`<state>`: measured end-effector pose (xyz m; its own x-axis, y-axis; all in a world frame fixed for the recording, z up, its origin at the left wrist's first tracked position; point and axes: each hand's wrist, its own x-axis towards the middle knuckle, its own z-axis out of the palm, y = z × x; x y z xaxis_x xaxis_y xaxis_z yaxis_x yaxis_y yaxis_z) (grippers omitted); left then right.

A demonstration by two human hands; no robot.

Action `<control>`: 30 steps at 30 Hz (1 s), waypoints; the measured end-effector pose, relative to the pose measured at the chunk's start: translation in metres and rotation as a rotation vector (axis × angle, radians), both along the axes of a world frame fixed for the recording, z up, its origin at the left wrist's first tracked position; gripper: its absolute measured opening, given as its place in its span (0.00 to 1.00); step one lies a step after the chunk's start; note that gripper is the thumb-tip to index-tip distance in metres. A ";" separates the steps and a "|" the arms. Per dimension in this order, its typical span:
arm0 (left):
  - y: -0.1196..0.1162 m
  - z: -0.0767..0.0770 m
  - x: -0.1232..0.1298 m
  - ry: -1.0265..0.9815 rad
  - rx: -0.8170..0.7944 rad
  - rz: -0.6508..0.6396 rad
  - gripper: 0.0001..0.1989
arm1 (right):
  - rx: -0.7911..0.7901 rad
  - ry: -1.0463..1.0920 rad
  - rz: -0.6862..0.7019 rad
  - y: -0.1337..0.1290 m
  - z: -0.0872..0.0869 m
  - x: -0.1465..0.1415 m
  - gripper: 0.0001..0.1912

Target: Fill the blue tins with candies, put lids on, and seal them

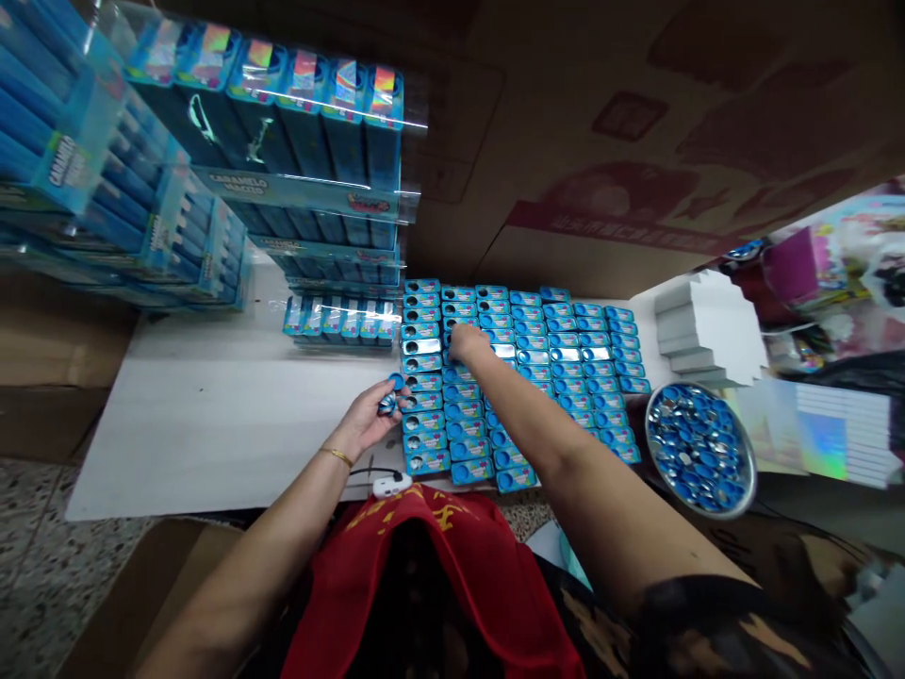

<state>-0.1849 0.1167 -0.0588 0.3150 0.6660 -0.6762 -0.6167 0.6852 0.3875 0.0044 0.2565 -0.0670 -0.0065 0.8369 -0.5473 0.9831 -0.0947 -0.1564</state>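
Several columns of small flat blue boxes [467, 426] lie side by side on the white table, many with a round dark or blue spot at one end. My left hand [368, 415] is closed around a few small blue-and-silver discs [387, 404], just left of the nearest column. Over the second column from the left, my right hand [468, 343] points down with its fingers bunched at the end of a box. Whatever those fingers pinch is hidden. At the right, a round metal bowl [750, 471] is full of similar blue and silver discs.
Clear-wrapped display packs of blue boxes [318, 179] are stacked at the back left. A large cardboard carton [566, 141] stands behind the rows. White stacked cards [714, 325] sit to the right. A white device with a cable [392, 486] lies at the front edge.
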 end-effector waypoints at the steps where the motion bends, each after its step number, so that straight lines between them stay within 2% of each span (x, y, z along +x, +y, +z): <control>1: 0.001 0.001 0.000 0.028 0.007 -0.005 0.08 | -0.003 -0.030 0.013 -0.001 0.002 0.001 0.28; 3: 0.002 0.001 0.002 0.097 0.017 -0.021 0.08 | 0.022 -0.073 0.040 -0.011 0.009 0.002 0.27; 4: 0.002 0.000 0.003 0.132 0.020 -0.032 0.07 | 0.069 -0.020 0.057 -0.019 0.011 0.001 0.24; 6: 0.003 -0.003 0.007 0.189 0.028 -0.054 0.07 | 0.150 0.210 0.099 -0.040 0.015 -0.004 0.19; 9: 0.006 -0.005 0.015 0.217 0.048 -0.082 0.07 | 0.166 0.649 0.203 -0.070 0.013 -0.017 0.12; 11: 0.008 -0.004 0.019 0.180 0.057 -0.090 0.07 | 0.143 0.799 0.214 -0.079 0.009 -0.021 0.08; 13: 0.010 -0.002 0.022 0.109 0.048 -0.090 0.07 | 0.145 0.831 0.118 -0.076 0.005 -0.017 0.06; 15: 0.013 0.000 0.021 0.026 0.011 -0.076 0.08 | 0.164 0.747 -0.023 -0.062 0.003 -0.005 0.06; 17: 0.015 0.000 0.017 -0.042 -0.037 -0.038 0.08 | 0.222 0.545 -0.122 -0.042 0.003 0.010 0.07; 19: 0.015 0.000 0.013 -0.078 -0.068 0.004 0.08 | 0.243 0.304 -0.114 -0.021 0.004 0.018 0.08; 22: 0.015 -0.001 0.009 -0.092 -0.071 0.043 0.07 | 0.128 0.030 -0.040 0.003 0.005 0.016 0.13; 27: 0.017 0.003 0.007 -0.117 -0.066 0.073 0.10 | 0.019 -0.070 -0.049 0.025 0.002 0.003 0.22; 30: 0.020 0.004 0.008 -0.154 -0.068 0.097 0.11 | -0.005 -0.089 -0.041 0.027 0.005 0.005 0.25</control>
<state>-0.1766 0.1367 -0.0544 0.3547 0.6525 -0.6696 -0.7298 0.6409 0.2379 0.0094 0.2834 -0.0624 0.0765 0.8329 -0.5481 0.9884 -0.1355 -0.0679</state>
